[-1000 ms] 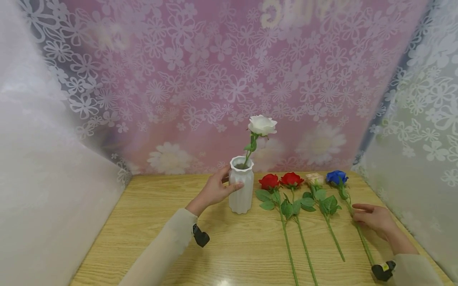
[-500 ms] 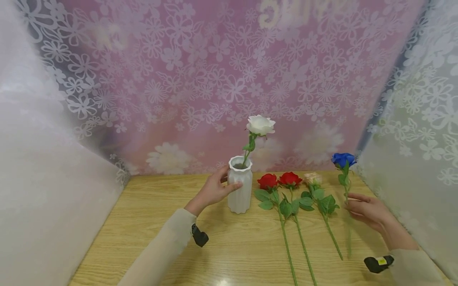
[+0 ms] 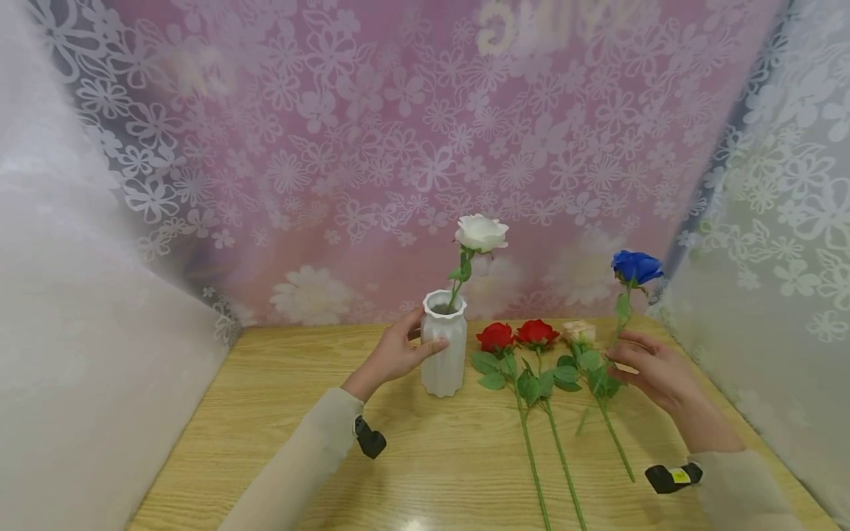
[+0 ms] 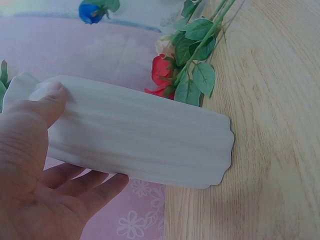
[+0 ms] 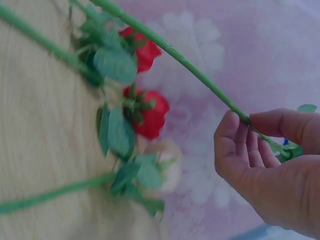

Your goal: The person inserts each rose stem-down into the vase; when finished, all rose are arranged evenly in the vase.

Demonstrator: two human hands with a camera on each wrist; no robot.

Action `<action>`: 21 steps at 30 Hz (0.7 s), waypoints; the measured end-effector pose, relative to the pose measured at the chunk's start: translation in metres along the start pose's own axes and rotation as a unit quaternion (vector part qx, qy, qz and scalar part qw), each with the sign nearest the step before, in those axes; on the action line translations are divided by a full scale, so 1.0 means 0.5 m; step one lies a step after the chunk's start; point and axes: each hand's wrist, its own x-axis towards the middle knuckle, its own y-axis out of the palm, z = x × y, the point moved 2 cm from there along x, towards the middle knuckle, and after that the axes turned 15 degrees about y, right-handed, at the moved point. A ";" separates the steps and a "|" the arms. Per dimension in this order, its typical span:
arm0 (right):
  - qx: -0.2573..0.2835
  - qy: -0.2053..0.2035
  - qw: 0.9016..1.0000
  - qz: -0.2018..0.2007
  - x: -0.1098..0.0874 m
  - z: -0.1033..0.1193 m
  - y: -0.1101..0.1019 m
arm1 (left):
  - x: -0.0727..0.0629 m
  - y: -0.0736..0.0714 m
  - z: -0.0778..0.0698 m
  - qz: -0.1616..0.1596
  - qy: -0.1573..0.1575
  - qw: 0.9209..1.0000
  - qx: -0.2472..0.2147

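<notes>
A white fluted vase point(image 3: 443, 361) stands upright on the table with one white rose point(image 3: 482, 233) leaning in its mouth. My left hand point(image 3: 395, 355) grips the vase from its left side, thumb across the front and fingers behind, as the left wrist view also shows. My right hand point(image 3: 654, 367) pinches the green stem point(image 5: 200, 75) of a blue rose point(image 3: 636, 267) between thumb and fingertips. The blue bloom is raised above the table's back edge, its stem slanting down to the left. Two red roses point(image 3: 496, 337) and a pale cream rose point(image 3: 580, 332) lie between vase and right hand.
The wood-grain table point(image 3: 299, 457) ends at a pink floral curtain point(image 3: 398, 147) behind. Whitish sheets hang along the left and right sides. The lying stems point(image 3: 531, 457) point toward the table's front.
My right hand has lifted the blue rose off the table and carried it up and leftward, over the cream rose's leaves. My left hand stays on the vase.
</notes>
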 end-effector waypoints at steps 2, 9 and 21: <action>0.027 -0.013 1.000 0.004 -0.002 0.013 0.014 | 0.001 0.000 -0.001 0.000 -0.002 1.000 -0.001; 0.119 -0.072 0.990 0.030 -0.014 0.053 0.056 | 0.000 0.001 0.001 -0.001 -0.002 1.000 0.000; 0.177 -0.158 0.970 0.042 -0.017 0.131 0.143 | -0.002 0.001 0.000 0.004 -0.004 1.000 -0.001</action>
